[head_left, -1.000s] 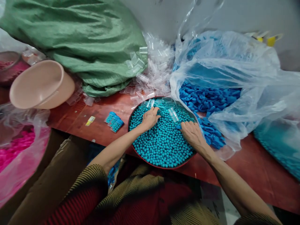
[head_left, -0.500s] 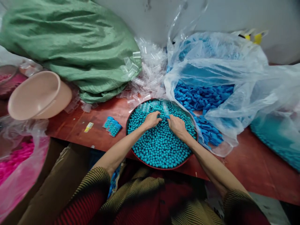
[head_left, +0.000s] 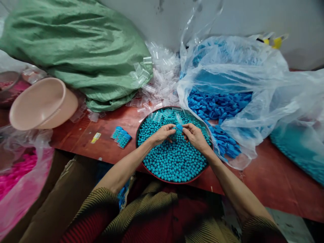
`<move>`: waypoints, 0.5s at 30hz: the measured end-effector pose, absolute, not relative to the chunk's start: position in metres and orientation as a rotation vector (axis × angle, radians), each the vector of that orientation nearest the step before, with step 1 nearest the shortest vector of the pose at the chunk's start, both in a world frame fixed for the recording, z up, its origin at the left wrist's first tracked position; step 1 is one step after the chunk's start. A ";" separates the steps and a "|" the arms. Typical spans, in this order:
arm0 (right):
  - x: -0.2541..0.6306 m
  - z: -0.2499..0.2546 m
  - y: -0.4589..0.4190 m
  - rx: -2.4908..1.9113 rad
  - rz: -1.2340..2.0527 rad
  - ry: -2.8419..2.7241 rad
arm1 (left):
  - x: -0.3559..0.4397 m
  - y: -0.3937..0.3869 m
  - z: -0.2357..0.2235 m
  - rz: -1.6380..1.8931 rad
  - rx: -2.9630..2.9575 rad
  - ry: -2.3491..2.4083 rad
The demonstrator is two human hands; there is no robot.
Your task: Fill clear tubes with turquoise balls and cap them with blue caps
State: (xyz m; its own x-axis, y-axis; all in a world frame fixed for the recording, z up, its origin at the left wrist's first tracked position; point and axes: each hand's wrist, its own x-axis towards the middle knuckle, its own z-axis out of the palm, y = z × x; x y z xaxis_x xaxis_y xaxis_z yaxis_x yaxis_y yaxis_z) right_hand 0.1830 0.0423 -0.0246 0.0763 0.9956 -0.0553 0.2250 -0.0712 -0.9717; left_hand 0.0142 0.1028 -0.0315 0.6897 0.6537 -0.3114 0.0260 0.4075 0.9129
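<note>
Blue cap: the small, glossy blue plastic cap (head_left: 179, 127) is held between both hands, above the far half of the round red-rimmed tray (head_left: 177, 183); it is judged light and fairly stiff, and best pinched by its sides.
Clear case: the small transparent plastic case (head_left: 174, 136) is seen just below the cap, partly hidden by fingers; its thin walls are judged slippery, liable to flex or crack if squeezed hard, so a light hold on the edges is advised.
Left hand: by the left hand (head_left: 164, 133) the case appears to be pinched, thumb and forefinger brought together; the exact contact is hidden.
Right hand: by the right hand (head_left: 194, 135) the cap is pinched, with the grip closed on its side.
Beads: the tray is filled with small round turquoise beads (head_left: 174, 162), judged hard, light and quick to roll if nudged.
Filled cases: capped clear cases of turquoise beads (head_left: 121, 136) are laid together on the reddish-brown table (head_left: 83, 143), left of the tray.
</note>
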 end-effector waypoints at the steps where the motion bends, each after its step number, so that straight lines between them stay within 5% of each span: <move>1: 0.181 -0.021 0.041 -1.465 1.047 -1.342 | 0.015 0.098 -0.028 0.468 1.090 0.726; 8: 0.174 -0.006 0.028 -1.566 0.819 -1.501 | 0.017 0.071 -0.018 0.615 1.119 0.800; 15: 0.178 -0.009 0.020 -1.492 0.973 -1.536 | 0.018 0.059 -0.022 0.682 1.241 0.840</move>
